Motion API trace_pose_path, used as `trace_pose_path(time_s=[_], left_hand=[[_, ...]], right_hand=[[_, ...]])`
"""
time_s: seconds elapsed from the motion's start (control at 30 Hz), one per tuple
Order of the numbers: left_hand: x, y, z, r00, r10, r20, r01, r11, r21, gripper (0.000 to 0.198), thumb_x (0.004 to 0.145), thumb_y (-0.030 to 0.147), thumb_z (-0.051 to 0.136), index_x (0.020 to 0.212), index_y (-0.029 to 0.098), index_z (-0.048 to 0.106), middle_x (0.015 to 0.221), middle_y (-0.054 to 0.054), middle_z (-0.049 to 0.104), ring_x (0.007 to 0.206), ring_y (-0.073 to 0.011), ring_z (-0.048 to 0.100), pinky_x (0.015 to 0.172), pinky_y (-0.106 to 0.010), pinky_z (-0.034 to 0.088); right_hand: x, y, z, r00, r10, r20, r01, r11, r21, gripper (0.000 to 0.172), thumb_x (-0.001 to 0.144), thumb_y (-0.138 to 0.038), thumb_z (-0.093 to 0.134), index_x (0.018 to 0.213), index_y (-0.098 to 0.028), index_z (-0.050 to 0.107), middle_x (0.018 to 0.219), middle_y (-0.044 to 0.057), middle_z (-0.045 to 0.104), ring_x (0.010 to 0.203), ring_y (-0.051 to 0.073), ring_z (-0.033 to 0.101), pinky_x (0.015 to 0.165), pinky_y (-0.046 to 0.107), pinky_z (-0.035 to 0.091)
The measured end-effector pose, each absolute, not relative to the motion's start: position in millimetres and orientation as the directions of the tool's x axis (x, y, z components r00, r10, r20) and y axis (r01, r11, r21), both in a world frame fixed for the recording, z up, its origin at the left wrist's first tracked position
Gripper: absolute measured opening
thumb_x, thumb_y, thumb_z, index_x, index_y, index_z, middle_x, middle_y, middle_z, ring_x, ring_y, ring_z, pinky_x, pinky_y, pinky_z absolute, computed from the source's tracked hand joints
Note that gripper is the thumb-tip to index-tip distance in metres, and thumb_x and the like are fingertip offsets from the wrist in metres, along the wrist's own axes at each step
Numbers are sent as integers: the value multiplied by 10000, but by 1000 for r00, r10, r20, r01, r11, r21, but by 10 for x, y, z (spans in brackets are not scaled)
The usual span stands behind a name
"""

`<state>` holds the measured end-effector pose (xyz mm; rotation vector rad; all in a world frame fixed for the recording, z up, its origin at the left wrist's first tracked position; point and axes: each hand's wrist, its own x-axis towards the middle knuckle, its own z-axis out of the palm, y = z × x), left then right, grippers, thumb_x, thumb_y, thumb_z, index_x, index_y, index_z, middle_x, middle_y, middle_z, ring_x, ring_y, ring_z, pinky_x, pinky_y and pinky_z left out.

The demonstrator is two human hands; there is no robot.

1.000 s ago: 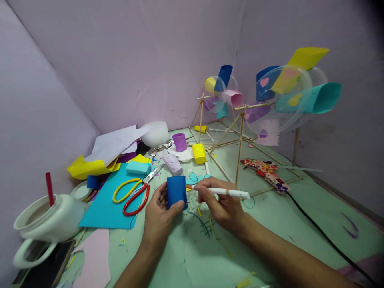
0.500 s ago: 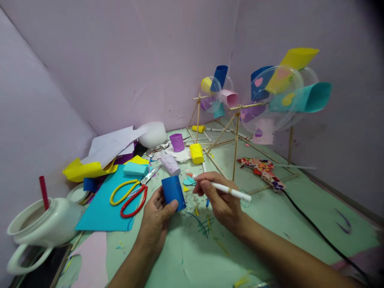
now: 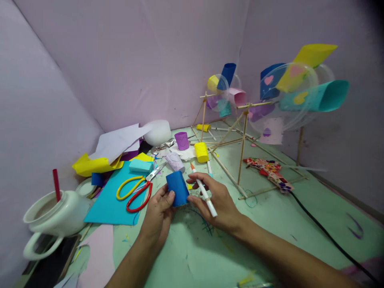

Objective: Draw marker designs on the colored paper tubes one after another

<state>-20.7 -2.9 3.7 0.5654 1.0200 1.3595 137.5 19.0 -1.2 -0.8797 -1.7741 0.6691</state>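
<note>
Left hand (image 3: 158, 209) grips blue paper tube (image 3: 177, 189). Right hand (image 3: 221, 205) holds white marker (image 3: 206, 196). Scissors (image 3: 148, 183) lie partly on turquoise paper (image 3: 105, 208).

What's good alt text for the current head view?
A person's left hand holds a blue paper tube while the right hand, holding a white marker, touches the tube's right edge. Scissors with yellow and red handles lie to the left; behind, to the right, two paper-bladed wheels stand on stick frames.
</note>
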Motion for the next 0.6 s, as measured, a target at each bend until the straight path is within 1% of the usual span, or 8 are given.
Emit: trace_pose_path(time_s=[0.1,0.17,0.2,0.27,0.37,0.4,0.53,0.6], left_hand=[[-230,-14,7,-142,950,-277,-498,173,850,499,669,197,742,1130,110,572,1122,-142,670,1060,-276,610,876,-364,508],[-237,-3,-18,-206,931,-302,-483,171,858,528,654,192,756,1140,131,560,1184,-139,644,1090,-278,594,883,-363,502],[-239,1,-30,-225,925,-306,-477,169,863,546,641,190,766,1142,137,554,1206,-139,633,1104,-280,586,885,-363,499],[-238,6,-50,-223,931,-288,-463,159,872,585,617,193,785,1148,138,545,1222,-144,623,1116,-285,578,888,-366,496],[-227,3,-54,-186,946,-264,-442,160,882,639,590,213,806,1162,127,535,1202,-156,634,1101,-291,589,889,-371,491],[-222,1,-47,-197,942,-270,-435,163,885,651,577,217,813,1158,123,535,1188,-158,641,1091,-292,595,886,-370,491],[-201,-9,-10,-241,928,-283,-437,156,886,669,545,222,830,1140,133,537,1169,-150,654,1078,-288,605,891,-372,489],[-195,-9,-5,-244,930,-274,-431,149,890,662,538,221,832,1126,136,542,1146,-144,666,1064,-284,614,897,-373,485]], right_hand=[[1396,183,8,-84,814,575,81,581,-810,245,867,-215,523,1098,-195,600,867,65,715,750,174,676,652,304,550],[1415,168,19,28,807,589,-26,590,-807,199,896,-230,498,1024,-202,649,749,36,712,635,146,662,563,262,537],[1420,161,22,61,799,598,-43,601,-798,185,895,-228,507,990,-203,663,710,27,705,595,138,652,534,252,530],[1418,149,25,32,759,650,8,650,-760,151,872,-201,544,938,-200,680,703,29,710,587,141,657,539,257,535],[1395,147,24,-112,658,745,116,753,-648,132,828,-143,583,901,-185,684,783,59,736,691,170,693,633,283,563],[1387,149,24,-136,642,755,127,767,-629,132,825,-132,581,893,-183,682,795,63,739,704,171,696,642,281,565],[1372,152,24,-133,641,756,113,768,-631,151,841,-124,549,913,-187,665,805,63,737,701,158,696,634,263,565],[1363,152,22,-181,587,789,114,809,-577,139,830,-113,562,898,-179,663,794,70,736,704,158,697,651,261,561]])
